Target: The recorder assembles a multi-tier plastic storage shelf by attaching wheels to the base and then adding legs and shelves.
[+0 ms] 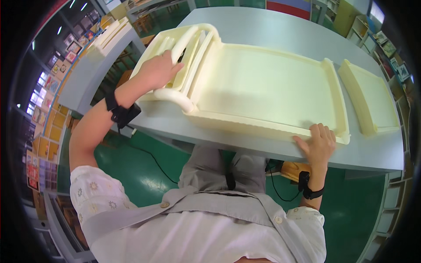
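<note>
A large cream plastic bed frame (263, 83) lies flat on a grey table (280, 26). Its railed headboard end (184, 48) points left, with rounded tubes curving around it. My left hand (158, 70) rests on that railed end, fingers spread over the bars. My right hand (318, 142) presses on the near right corner of the frame at the table's front edge, fingers apart. Both wrists carry black bands.
A second cream plastic panel (372, 96) lies on the table to the right of the frame. Another cream piece (109, 37) sits on a grey table at the far left. Green floor and wooden chairs show below and behind.
</note>
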A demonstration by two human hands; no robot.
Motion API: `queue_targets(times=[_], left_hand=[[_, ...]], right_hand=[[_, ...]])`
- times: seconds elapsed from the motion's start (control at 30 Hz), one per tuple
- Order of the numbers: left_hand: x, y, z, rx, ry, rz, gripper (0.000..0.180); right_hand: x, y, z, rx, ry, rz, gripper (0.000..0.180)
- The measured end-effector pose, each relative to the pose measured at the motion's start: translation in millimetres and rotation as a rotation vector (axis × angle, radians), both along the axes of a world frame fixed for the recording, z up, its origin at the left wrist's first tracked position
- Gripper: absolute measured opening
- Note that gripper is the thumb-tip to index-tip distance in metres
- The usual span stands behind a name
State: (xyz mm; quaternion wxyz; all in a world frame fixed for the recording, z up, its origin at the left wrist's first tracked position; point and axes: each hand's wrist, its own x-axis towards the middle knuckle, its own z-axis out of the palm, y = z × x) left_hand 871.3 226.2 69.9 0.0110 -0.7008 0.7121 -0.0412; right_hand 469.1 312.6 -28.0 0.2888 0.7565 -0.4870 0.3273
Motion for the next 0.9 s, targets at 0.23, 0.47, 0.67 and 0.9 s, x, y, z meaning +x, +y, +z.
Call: queue_targets(times=[0.23,0.47,0.67,0.9], left_hand=[[-33,46,-10,-0.180,-0.044,-0.766,0.049],[-45,16,-13,-0.179,0.320,-0.755,0.027],[-49,-4,4,-0.417,0.531,-0.915,0.011],[-33,86,-20,-0.407,0.377,-0.942,0.018]], right_hand=[[-7,7,6,0.051,0.078,-0.063,0.056],[-9,-10,-1,0.105,0.121,-0.116,0.054],[-17,-42,30,0.366,0.104,-0.103,0.048],[-28,-106,56,0.954,0.273,-0.032,0.055]])
